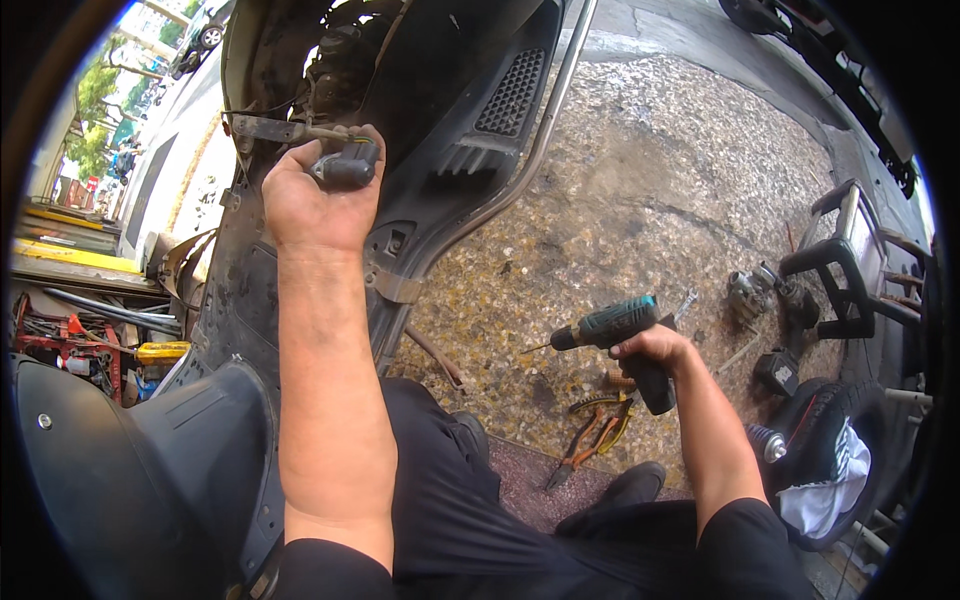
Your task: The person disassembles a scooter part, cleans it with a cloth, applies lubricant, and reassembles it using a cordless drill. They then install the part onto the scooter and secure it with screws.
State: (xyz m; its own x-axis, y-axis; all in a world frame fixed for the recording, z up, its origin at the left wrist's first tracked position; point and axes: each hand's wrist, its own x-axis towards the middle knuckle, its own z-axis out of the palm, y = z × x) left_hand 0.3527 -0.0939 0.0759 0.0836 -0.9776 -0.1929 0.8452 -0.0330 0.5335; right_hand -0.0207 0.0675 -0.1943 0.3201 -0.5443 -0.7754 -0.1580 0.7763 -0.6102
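My left hand (pixel 322 212) is raised into the opened front of a scooter body (pixel 440 150), its palm turned up. Its fingers are wrapped round a small dark cylindrical part (pixel 350 168) with a metal end. A rod or cable and a flat metal bracket (pixel 268 129) run beside that part; whether they are joined to it I cannot tell. Out to the right, my right hand (pixel 655 347) grips a teal and black cordless drill (pixel 610 322) by its handle. The drill's thin bit points left, apart from the scooter.
Orange-handled pliers (pixel 590 440) lie on the speckled ground below the drill. To the right are a metal mechanical part (pixel 750 297), a black battery pack (pixel 777 372), a tyre (pixel 850 405) with a white cloth (pixel 830 485), and a black frame (pixel 835 260). Tools fill a red tray (pixel 60 345) at left.
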